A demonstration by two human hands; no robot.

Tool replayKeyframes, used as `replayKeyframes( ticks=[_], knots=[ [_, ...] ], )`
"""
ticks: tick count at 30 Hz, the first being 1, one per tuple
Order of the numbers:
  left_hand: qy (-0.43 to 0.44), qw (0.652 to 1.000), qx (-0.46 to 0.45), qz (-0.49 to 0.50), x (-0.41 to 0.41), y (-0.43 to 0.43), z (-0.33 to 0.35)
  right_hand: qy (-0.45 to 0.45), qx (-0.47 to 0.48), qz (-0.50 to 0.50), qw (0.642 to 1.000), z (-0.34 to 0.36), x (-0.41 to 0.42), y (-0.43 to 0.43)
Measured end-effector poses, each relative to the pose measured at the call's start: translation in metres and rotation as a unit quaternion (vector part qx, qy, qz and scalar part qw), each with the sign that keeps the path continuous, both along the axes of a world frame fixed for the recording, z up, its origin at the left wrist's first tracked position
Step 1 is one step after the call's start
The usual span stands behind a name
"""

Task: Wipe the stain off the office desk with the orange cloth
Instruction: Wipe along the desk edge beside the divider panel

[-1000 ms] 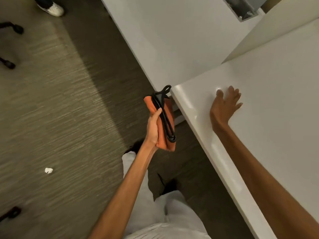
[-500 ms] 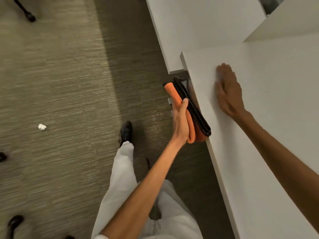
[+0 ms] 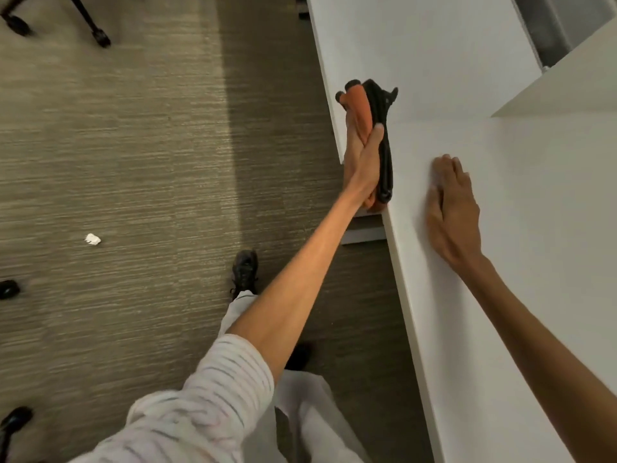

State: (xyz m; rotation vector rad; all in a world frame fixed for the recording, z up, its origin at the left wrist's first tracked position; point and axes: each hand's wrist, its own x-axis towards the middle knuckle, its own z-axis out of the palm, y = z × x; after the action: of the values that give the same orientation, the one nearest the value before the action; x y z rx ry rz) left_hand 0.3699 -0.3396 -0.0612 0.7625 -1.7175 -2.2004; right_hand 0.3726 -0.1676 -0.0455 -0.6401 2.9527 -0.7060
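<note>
The orange cloth [image 3: 361,108], folded with a black trim along its edge, is gripped in my left hand [image 3: 362,158]. It hangs at the left edge of the white office desk [image 3: 521,262], close to the desk's far corner. My right hand [image 3: 452,212] lies flat, palm down, on the desk top just right of the cloth, fingers together. No stain shows on the white surface; what lies under my right palm is hidden.
A second white desk surface [image 3: 427,48] adjoins at the far side, and a raised white panel [image 3: 567,88] stands at the right. Grey carpet [image 3: 150,162] covers the floor, with a crumpled white scrap [image 3: 92,239] and chair casters [image 3: 100,36] on it. My legs and shoe [image 3: 245,269] stand by the desk edge.
My left hand has carried the cloth forward and up against the desk's left edge. The right hand stays flat on the desk. The view has swung left.
</note>
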Motion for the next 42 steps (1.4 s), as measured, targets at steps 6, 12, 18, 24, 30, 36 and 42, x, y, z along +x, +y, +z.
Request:
replayKeyframes(
  ticks=[6, 12, 18, 24, 30, 36, 42],
  knots=[
    [0.033, 0.998, 0.042, -0.025, 0.081, 0.071, -0.01, 0.0, -0.009, 0.009, 1.0, 0.002, -0.001, 0.0],
    [0.028, 0.998, 0.053, -0.035, 0.092, 0.08, -0.013, 0.001, -0.008, 0.02, 1.0, 0.003, 0.0, -0.001],
    [0.035, 0.997, 0.052, -0.034, 0.007, 0.005, -0.003, 0.006, -0.003, 0.031, 1.0, 0.0, -0.001, 0.0],
    [0.021, 0.997, 0.066, -0.036, 0.078, 0.067, -0.007, 0.011, -0.012, 0.03, 0.999, 0.001, -0.001, 0.0],
    [0.034, 0.998, 0.035, -0.041, 0.091, 0.077, -0.015, 0.01, -0.015, 0.029, 0.999, 0.002, -0.002, -0.001],
    [0.026, 0.999, 0.025, -0.013, 0.021, 0.021, 0.002, 0.012, 0.0, 0.036, 0.999, 0.0, -0.001, -0.001],
    [0.042, 0.998, 0.04, -0.033, 0.11, 0.094, -0.009, 0.009, -0.005, 0.033, 0.999, 0.002, -0.002, -0.002]
  ],
)
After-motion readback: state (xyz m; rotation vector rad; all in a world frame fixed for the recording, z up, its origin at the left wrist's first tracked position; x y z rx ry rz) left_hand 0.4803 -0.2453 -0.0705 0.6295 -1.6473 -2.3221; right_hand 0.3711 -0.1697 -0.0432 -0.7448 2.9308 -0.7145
